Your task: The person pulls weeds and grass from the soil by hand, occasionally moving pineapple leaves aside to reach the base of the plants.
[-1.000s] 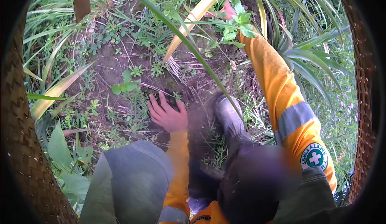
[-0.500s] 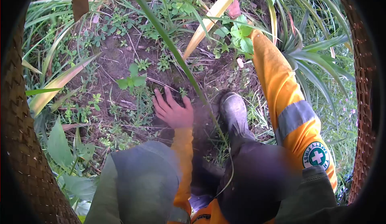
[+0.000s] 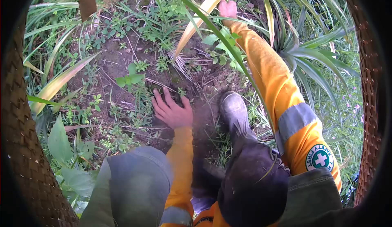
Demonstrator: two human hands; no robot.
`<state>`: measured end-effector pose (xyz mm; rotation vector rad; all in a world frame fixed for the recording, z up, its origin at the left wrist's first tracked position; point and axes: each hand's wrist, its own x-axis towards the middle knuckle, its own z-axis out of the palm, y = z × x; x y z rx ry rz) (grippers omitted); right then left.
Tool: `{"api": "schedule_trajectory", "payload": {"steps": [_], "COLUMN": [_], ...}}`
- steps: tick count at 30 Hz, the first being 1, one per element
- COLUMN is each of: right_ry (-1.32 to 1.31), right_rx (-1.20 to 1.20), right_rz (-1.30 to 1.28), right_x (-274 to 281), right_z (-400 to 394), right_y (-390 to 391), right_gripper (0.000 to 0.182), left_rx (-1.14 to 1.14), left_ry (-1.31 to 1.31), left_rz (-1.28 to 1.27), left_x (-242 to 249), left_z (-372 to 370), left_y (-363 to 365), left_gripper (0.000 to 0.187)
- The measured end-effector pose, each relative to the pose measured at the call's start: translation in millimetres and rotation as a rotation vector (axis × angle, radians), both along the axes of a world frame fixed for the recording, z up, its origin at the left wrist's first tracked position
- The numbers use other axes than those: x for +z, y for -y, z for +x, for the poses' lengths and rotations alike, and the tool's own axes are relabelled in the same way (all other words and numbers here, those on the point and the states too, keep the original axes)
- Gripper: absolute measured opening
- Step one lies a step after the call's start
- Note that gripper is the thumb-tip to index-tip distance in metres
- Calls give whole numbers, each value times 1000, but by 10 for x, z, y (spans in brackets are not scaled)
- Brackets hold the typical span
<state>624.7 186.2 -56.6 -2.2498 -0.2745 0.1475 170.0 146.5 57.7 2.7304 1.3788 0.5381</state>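
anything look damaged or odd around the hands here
Yes, mildly: a long leaf beside the right hand is yellow-tan, as if withering, against mostly green growth. Another leaf, at the left of the view, has yellowed too. Nothing looks spilled.

My right sleeve [image 3: 263, 62] is matt, creased cloth, its wide band [image 3: 297, 121] smoother. My boot [image 3: 234, 108] looks like dull rubber, though grime makes that uncertain. The soil [image 3: 116, 59] at left is rough; the rim [image 3: 367, 88] at far right, coarsely woven.
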Motion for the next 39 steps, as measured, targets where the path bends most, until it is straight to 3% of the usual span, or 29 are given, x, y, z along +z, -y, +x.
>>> {"api": "schedule_trajectory", "payload": {"steps": [2,5,7,9,11,13,15,17,18,20,22,24,26,27,28,31,32,35,37,38,39], "right_ry": [12,-94,-120,-119,193,595,541,72,80,651,355,433,335,496,112,431,296,141,201,429,296], "right_rx": [115,7,116,134,181,178,64,-132,-51,140,-69,34,81,145,55,590,669,661,624,665,549], "right_rz": [-68,47,-98,5,-105,-10,154,1084,1090,103,874,483,172,143,342,21,-85,-245,-193,-282,-298], "right_x": [411,714,775,1056,1250,1653,1992,2024,1803,1240,1538,1491,1184,1196,1664,1373,1218,1028,944,725,724], "right_z": [-119,-330,-406,-637,-754,-940,-1057,-1142,-1092,-692,-870,-1130,-1071,-1080,-1447,-2074,-2241,-2634,-2804,-2883,-2990], "right_y": [68,222,309,438,507,601,781,765,643,751,693,665,649,731,774,1164,1318,1993,2549,2943,3216], "right_gripper": [61,64,56,47,41,28,25,24,25,32,38,28,24,25,26,25,23,37,41,42,34], "left_rx": [12,7,22,16,11,6,2,6,15,0,12,20,6,13,20,7,8,9,6,38,11], "left_ry": [9,-12,9,8,10,16,10,16,10,29,23,14,31,29,22,41,37,49,83,73,101], "left_rz": [15,-10,-17,-8,-15,-8,-8,-7,-16,-13,-32,-44,-48,-52,-57,-27,-29,-65,-106,-121,-92], "left_x": [9,30,14,17,7,7,-16,-25,-18,-30,-31,-9,-11,-16,-11,-10,-6,17,33,77,126], "left_z": [-6,-14,1,-10,-29,-31,-52,-53,-53,-62,-80,-123,-79,-73,-88,-61,-72,-71,-65,-22,46], "left_y": [3,9,20,23,21,13,3,6,13,-2,5,49,-1,22,45,-25,-16,-11,-7,14,37], "left_gripper": [68,71,70,70,69,69,69,69,69,69,69,69,68,68,68,68,68,68,68,70,70]}}
